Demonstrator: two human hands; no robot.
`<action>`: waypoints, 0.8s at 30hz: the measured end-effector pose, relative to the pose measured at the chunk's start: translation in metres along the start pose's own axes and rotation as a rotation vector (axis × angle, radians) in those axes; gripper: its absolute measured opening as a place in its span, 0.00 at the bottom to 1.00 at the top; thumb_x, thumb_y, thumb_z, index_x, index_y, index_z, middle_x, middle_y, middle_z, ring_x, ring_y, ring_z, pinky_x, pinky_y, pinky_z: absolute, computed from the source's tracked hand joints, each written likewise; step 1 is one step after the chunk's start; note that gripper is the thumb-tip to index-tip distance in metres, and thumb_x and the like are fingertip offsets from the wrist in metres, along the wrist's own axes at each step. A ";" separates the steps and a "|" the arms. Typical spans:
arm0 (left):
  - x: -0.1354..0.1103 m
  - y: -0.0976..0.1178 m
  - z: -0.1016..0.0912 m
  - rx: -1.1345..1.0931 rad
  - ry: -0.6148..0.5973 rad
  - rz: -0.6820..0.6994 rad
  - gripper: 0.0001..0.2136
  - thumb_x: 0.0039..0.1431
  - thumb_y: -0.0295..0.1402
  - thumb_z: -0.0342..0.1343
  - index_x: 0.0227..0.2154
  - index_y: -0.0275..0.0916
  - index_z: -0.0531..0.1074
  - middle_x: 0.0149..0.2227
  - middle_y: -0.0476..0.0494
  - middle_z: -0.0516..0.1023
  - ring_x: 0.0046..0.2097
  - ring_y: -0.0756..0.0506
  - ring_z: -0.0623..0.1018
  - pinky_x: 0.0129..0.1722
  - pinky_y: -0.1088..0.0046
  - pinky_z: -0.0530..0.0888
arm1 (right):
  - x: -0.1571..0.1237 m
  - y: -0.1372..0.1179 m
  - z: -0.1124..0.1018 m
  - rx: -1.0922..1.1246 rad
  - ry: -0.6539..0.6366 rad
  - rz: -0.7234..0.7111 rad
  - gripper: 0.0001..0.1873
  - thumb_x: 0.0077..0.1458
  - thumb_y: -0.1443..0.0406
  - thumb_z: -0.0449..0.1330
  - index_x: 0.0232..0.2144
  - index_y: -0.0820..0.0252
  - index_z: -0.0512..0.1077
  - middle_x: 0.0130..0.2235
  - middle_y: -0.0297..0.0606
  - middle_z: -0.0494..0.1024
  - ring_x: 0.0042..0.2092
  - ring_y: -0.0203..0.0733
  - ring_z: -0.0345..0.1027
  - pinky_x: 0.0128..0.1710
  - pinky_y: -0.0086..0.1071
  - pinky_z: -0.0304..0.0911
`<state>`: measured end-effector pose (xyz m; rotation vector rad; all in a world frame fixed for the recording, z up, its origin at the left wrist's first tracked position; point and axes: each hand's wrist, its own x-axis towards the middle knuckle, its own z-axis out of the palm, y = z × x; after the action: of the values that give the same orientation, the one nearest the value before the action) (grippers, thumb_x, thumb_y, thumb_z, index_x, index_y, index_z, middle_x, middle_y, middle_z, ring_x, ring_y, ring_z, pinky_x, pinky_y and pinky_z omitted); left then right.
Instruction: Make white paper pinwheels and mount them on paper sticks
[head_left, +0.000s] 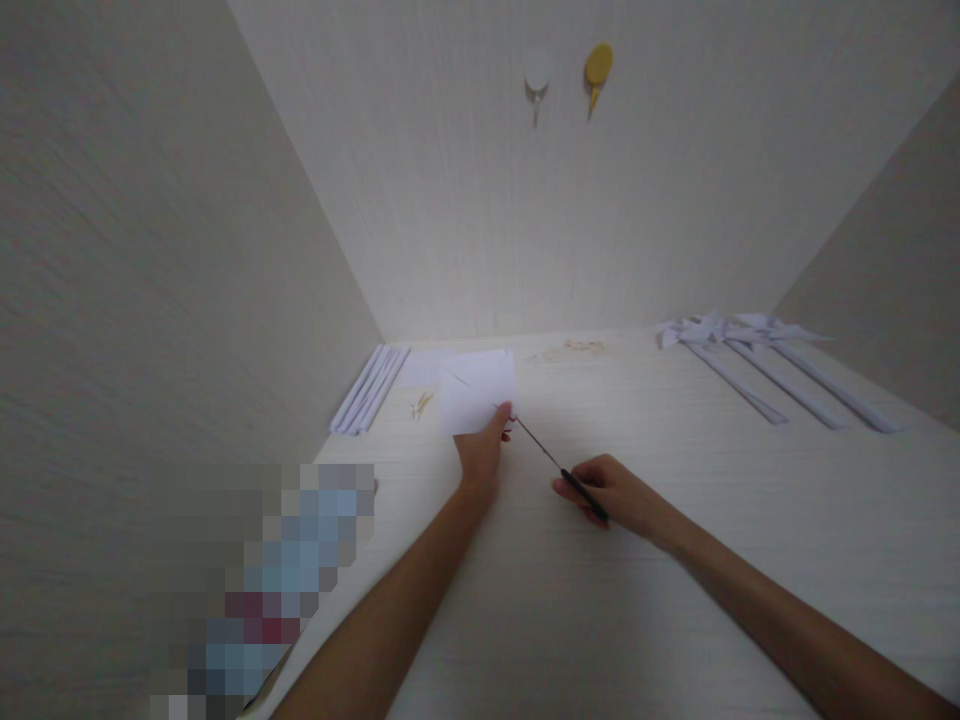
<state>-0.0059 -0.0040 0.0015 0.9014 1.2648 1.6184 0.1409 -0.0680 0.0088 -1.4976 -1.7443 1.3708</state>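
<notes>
A square sheet of white paper (476, 385) is pinched in my left hand (484, 455), with the thumb on top near its lower right corner. A diagonal slit shows near the paper's upper left corner, and a short line runs in beside my thumb. My right hand (604, 492) is closed around the black handle of what look like scissors (582, 494), seen edge-on. Their thin dark blades point up and left, with the tip at the paper's right edge by my left thumb. Whether the tip touches the paper, I cannot tell.
Rolled white paper sticks (370, 390) lie at the left. White paper pinwheels (709, 328) on sticks lie at the right. Small tan pieces (422, 404) and scattered bits (581, 348) rest on the pale table (675, 620). Walls enclose it; a yellow hook (598, 65) hangs behind.
</notes>
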 end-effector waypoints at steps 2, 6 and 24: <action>0.000 0.000 0.000 0.005 0.005 -0.003 0.10 0.35 0.36 0.61 0.21 0.34 0.70 0.21 0.48 0.73 0.22 0.52 0.70 0.18 0.79 0.65 | 0.000 -0.001 0.000 -0.001 -0.002 -0.001 0.24 0.44 0.50 0.54 0.10 0.60 0.57 0.10 0.28 0.59 0.14 0.28 0.49 0.16 0.26 0.44; 0.001 0.000 0.000 0.010 0.014 -0.012 0.11 0.35 0.36 0.61 0.22 0.34 0.71 0.22 0.48 0.73 0.23 0.52 0.71 0.18 0.79 0.65 | 0.000 -0.001 0.000 -0.001 -0.009 -0.012 0.24 0.44 0.50 0.54 0.10 0.60 0.57 0.11 0.28 0.58 0.14 0.28 0.49 0.16 0.26 0.44; 0.001 0.003 0.000 -0.001 0.065 -0.004 0.10 0.36 0.35 0.60 0.20 0.34 0.68 0.20 0.50 0.71 0.20 0.54 0.68 0.18 0.80 0.64 | 0.002 0.000 0.000 0.102 0.025 -0.008 0.21 0.41 0.54 0.58 0.10 0.61 0.58 0.11 0.29 0.59 0.15 0.28 0.50 0.16 0.26 0.44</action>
<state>-0.0065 -0.0036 0.0047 0.8514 1.3091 1.6573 0.1403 -0.0663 0.0081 -1.4450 -1.6382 1.4096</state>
